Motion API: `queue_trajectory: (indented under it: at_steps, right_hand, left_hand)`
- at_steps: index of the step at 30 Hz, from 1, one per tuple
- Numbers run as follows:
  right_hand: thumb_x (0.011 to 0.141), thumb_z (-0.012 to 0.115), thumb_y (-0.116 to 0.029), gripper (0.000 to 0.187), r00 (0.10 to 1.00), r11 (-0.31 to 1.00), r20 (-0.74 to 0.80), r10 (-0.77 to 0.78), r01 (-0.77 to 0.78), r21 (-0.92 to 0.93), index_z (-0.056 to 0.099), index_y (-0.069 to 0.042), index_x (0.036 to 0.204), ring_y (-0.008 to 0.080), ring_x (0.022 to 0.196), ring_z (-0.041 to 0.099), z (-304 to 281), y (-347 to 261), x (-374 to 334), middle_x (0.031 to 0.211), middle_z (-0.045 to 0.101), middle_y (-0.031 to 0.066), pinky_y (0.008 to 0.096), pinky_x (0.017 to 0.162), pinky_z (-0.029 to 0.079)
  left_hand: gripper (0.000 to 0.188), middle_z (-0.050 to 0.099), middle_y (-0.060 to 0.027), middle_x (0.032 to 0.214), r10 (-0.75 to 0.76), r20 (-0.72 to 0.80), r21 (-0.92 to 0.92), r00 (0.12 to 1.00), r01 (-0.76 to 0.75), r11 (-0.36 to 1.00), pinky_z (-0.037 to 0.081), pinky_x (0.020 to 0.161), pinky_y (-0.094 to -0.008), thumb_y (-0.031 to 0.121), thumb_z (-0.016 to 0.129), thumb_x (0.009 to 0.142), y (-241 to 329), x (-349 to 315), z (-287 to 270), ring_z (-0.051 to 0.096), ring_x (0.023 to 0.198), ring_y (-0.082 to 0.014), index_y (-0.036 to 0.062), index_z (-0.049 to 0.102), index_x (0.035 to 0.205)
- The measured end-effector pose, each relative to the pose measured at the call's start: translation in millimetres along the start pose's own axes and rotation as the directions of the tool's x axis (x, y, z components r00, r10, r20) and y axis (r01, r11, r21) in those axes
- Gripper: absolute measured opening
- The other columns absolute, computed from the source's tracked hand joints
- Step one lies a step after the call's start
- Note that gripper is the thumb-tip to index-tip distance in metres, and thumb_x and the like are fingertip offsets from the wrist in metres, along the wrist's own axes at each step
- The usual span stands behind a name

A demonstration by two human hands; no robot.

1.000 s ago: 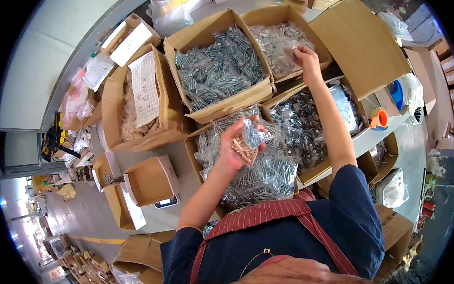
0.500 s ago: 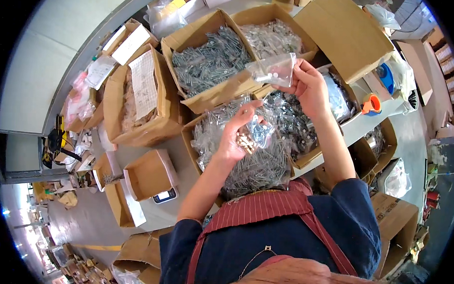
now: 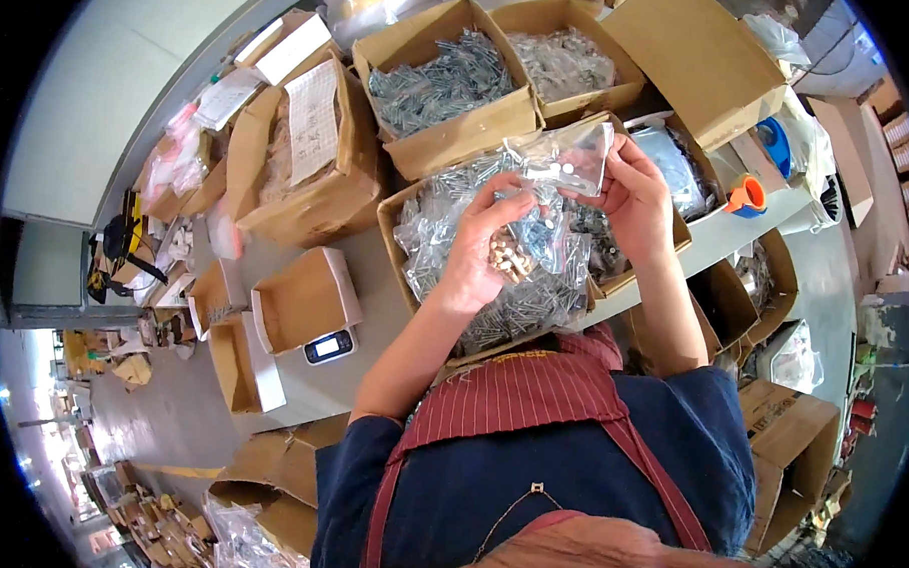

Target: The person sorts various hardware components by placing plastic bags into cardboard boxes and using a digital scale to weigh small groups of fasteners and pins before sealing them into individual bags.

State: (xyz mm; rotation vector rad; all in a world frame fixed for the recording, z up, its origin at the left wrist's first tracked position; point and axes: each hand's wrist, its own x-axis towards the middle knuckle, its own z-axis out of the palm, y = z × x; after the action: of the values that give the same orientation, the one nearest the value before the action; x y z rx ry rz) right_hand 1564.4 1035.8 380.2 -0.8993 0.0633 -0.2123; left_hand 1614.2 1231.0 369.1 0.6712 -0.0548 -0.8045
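Observation:
My right hand (image 3: pixel 639 195) pinches the edge of a clear plastic bag (image 3: pixel 579 153) with a few small white round pieces inside. Fingers closed, my left hand (image 3: pixel 478 247) holds small clear bags of parts: light-brown pegs (image 3: pixel 510 258) show in one, and a bluish-silver packet (image 3: pixel 542 235) lies against it. The clear bag's lower end reaches my left fingertips; whether they grip it is unclear. Both hands are above a cardboard box holding bagged screws (image 3: pixel 504 311). Dark fittings in another box show partly behind my right wrist.
Farther off stand a box of grey screws (image 3: pixel 443 83) and a box of clear packets (image 3: pixel 562 62). At the left are a carton with a paper sheet (image 3: pixel 312 119), a small open tray (image 3: pixel 309 297) and a scale (image 3: pixel 329 347). An orange tape dispenser (image 3: pixel 746 197) stands right.
My right hand has brought the clear bag down and toward my left hand, so the bag now meets the left fingertips. The view has shifted slightly.

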Motion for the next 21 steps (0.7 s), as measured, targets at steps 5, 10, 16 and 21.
queue_trajectory:
  at_steps: [5, 10, 16, 21]
  right_hand:
    - [0.102, 0.044, -0.014, 0.02, 1.0, 1.0, 0.002, -0.017, 0.018, -0.014, 0.053, -0.001, 0.114, 0.0243, 0.105, 0.067, 9.7, 13.7, -9.3, 0.109, 0.068, 0.0146, 0.0397, 0.09, 0.056]
    - [0.101, 0.047, -0.014, 0.017, 0.997, 0.983, 0.033, -0.076, 0.08, -0.166, 0.056, -0.002, 0.11, 0.016, 0.1, 0.064, 25.4, 28.5, -24.6, 0.109, 0.068, 0.0118, 0.0292, 0.091, 0.048]
    - [0.097, 0.055, -0.006, 0.014, 0.958, 0.933, 0.284, 0.046, 0.061, -0.355, 0.058, -0.001, 0.11, 0.0099, 0.103, 0.056, 21.4, 51.2, -34.2, 0.108, 0.062, 0.0016, 0.0272, 0.092, 0.044]
    - [0.087, 0.065, -0.011, 0.021, 0.976, 0.565, 0.186, -0.109, 0.215, -0.797, 0.066, -0.001, 0.104, 0.0213, 0.097, 0.067, -25.4, 42.3, -24.2, 0.103, 0.07, 0.0145, 0.0338, 0.088, 0.051]
  left_hand:
    - [0.025, 0.064, -0.0073, 0.096, 0.055, -0.046, 0.006, 0.997, -0.055, 0.998, 0.06, 0.073, -0.0412, 0.008, 0.063, 0.089, 0.5, -14.1, -10.2, 0.066, 0.095, -0.0225, 0.0092, 0.054, 0.112]
    - [0.024, 0.063, -0.0062, 0.097, 0.057, -0.043, -0.001, 0.997, -0.057, 0.998, 0.06, 0.075, -0.0415, 0.011, 0.063, 0.09, 4.8, -29.4, -16.4, 0.066, 0.096, -0.0218, 0.0087, 0.054, 0.112]
    - [0.033, 0.066, -0.0076, 0.104, -0.002, 0.043, 0.063, 0.999, 0.0, 0.998, 0.058, 0.076, -0.0386, 0.023, 0.066, 0.092, 6.2, -41.0, -38.0, 0.068, 0.09, -0.0201, 0.007, 0.055, 0.12]
    - [0.03, 0.068, -0.0106, 0.096, -0.004, -0.315, -0.071, 0.949, -0.019, 0.997, 0.06, 0.066, -0.0431, 0.032, 0.059, 0.095, 2.2, -66.3, -82.2, 0.068, 0.086, -0.0256, 0.0061, 0.059, 0.111]
